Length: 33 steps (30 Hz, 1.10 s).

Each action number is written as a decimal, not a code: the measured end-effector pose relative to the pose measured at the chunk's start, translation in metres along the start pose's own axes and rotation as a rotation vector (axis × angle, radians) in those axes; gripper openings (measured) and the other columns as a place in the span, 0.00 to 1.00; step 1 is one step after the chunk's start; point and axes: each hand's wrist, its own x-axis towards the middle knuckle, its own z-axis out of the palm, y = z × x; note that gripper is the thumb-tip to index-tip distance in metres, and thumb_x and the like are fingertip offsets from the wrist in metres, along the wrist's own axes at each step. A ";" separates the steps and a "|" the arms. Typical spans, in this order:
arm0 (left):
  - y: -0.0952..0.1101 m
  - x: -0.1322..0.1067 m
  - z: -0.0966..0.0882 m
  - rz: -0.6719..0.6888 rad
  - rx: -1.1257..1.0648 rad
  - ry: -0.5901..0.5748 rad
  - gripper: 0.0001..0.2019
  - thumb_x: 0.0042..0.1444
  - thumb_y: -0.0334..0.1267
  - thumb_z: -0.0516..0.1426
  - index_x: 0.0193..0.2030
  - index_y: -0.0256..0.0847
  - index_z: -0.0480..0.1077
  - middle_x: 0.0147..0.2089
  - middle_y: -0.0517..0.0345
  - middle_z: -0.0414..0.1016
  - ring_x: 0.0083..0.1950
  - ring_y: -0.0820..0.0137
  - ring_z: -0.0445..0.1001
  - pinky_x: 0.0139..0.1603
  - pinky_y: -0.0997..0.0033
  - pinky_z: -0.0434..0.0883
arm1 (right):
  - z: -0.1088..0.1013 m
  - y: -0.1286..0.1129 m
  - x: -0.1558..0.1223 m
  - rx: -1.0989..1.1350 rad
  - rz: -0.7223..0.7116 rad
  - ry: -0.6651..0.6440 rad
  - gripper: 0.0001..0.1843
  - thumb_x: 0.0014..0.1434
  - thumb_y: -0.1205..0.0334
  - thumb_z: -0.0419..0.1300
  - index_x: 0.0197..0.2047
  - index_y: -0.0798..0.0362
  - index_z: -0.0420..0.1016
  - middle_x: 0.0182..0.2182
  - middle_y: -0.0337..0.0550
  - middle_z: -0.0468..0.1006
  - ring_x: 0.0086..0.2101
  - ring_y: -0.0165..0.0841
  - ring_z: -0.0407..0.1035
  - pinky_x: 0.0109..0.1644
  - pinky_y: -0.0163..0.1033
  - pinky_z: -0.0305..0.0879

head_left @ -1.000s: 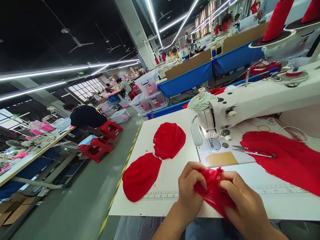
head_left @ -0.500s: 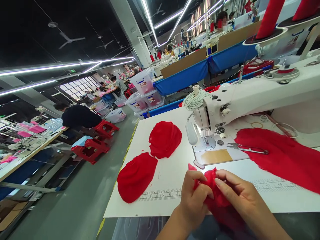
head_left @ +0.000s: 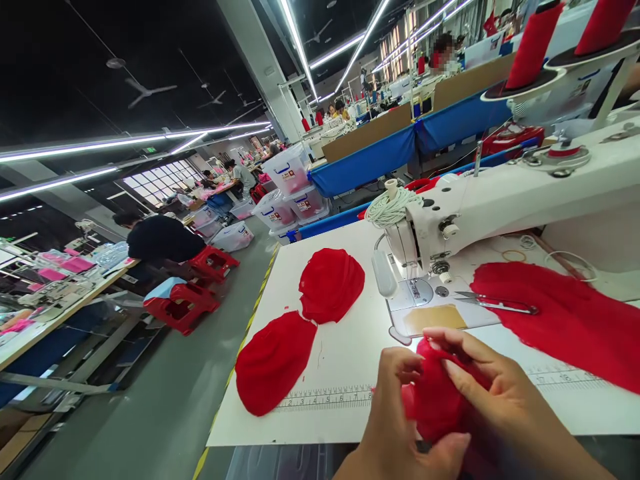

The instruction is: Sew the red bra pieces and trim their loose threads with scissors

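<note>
We see the left hand (head_left: 390, 410) loosened versus half a second ago: then curled round the red cloth (head_left: 439, 397), now thumb spread well away from the fingers, fingertips up against the cloth's left edge; can't tell if they grip. Right hand (head_left: 500, 390) still pinches the cloth's top between thumb and forefinger, other fingers half bent. So the cloth sits between the two hands, above the table's near edge, bunched; it now shows a broader, smoother face, and the pale tip we had poking above the left hand is no longer visible there. Lower part is dark and partly hidden behind the right hand. Rest of the layout matches: two rounded red pieces, the upper piece (head_left: 333, 285) and the lower piece (head_left: 275, 363), lie left of the left hand on the white table (head_left: 350, 353), close together. Printed ruler (head_left: 327, 399) runs between lower piece and left hand. Straight beyond the hands we have the tan patch (head_left: 435, 319) on the sewing machine (head_left: 505, 207) bed. Beyond and right of the right hand, the long red fabric (head_left: 565, 313) lies flat, the snips (head_left: 500, 304) resting partly on it, tips pointing left.
</note>
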 end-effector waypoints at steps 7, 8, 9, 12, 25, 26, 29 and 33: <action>-0.006 0.043 -0.037 -0.386 -0.363 -0.307 0.38 0.51 0.60 0.62 0.66 0.47 0.62 0.59 0.44 0.67 0.42 0.67 0.70 0.37 0.71 0.67 | -0.013 -0.022 0.011 0.031 0.019 -0.246 0.18 0.60 0.49 0.60 0.51 0.46 0.77 0.32 0.41 0.79 0.32 0.35 0.75 0.36 0.37 0.74; -0.007 0.047 -0.037 -0.427 -0.444 -0.369 0.39 0.48 0.61 0.64 0.64 0.46 0.65 0.52 0.47 0.71 0.36 0.71 0.68 0.33 0.73 0.65 | -0.013 -0.025 0.012 0.034 0.011 -0.258 0.18 0.60 0.49 0.60 0.51 0.46 0.78 0.32 0.41 0.79 0.32 0.35 0.75 0.35 0.37 0.74; -0.006 0.050 -0.036 -0.463 -0.497 -0.402 0.37 0.45 0.61 0.66 0.59 0.43 0.70 0.44 0.51 0.73 0.31 0.75 0.65 0.30 0.76 0.63 | -0.013 -0.028 0.013 0.031 -0.003 -0.252 0.18 0.60 0.49 0.61 0.50 0.46 0.78 0.33 0.41 0.80 0.32 0.35 0.75 0.35 0.37 0.74; 0.003 0.055 -0.032 -0.492 -0.520 -0.355 0.21 0.43 0.53 0.70 0.33 0.36 0.76 0.29 0.60 0.66 0.26 0.80 0.57 0.23 0.80 0.54 | -0.015 -0.031 0.016 -0.001 -0.053 -0.164 0.16 0.58 0.48 0.63 0.46 0.45 0.80 0.33 0.41 0.80 0.34 0.35 0.75 0.37 0.36 0.73; 0.013 0.054 -0.029 -0.462 -0.520 -0.391 0.21 0.41 0.51 0.71 0.28 0.38 0.70 0.35 0.58 0.68 0.34 0.75 0.66 0.31 0.78 0.63 | -0.024 -0.035 0.015 -0.180 -0.208 -0.197 0.16 0.61 0.47 0.61 0.47 0.45 0.79 0.31 0.41 0.81 0.32 0.34 0.76 0.37 0.35 0.75; 0.012 0.054 -0.029 -0.460 -0.563 -0.385 0.21 0.40 0.50 0.72 0.29 0.39 0.69 0.37 0.57 0.69 0.35 0.74 0.67 0.31 0.78 0.64 | -0.026 -0.036 0.016 -0.215 -0.235 -0.236 0.15 0.62 0.48 0.60 0.48 0.44 0.79 0.31 0.41 0.81 0.32 0.34 0.76 0.36 0.34 0.75; 0.012 0.051 -0.025 -0.527 -0.702 -0.463 0.27 0.34 0.50 0.74 0.36 0.43 0.67 0.37 0.59 0.70 0.32 0.74 0.68 0.27 0.78 0.64 | -0.029 -0.039 0.016 -0.304 -0.376 -0.318 0.11 0.63 0.55 0.60 0.47 0.41 0.79 0.33 0.39 0.83 0.35 0.34 0.79 0.37 0.31 0.76; 0.022 0.050 -0.024 -0.530 -0.531 -0.520 0.26 0.30 0.50 0.74 0.31 0.40 0.70 0.33 0.60 0.68 0.32 0.74 0.66 0.29 0.76 0.64 | -0.029 -0.044 0.017 -0.347 -0.516 -0.288 0.11 0.61 0.62 0.60 0.45 0.40 0.80 0.32 0.36 0.84 0.31 0.32 0.80 0.32 0.28 0.76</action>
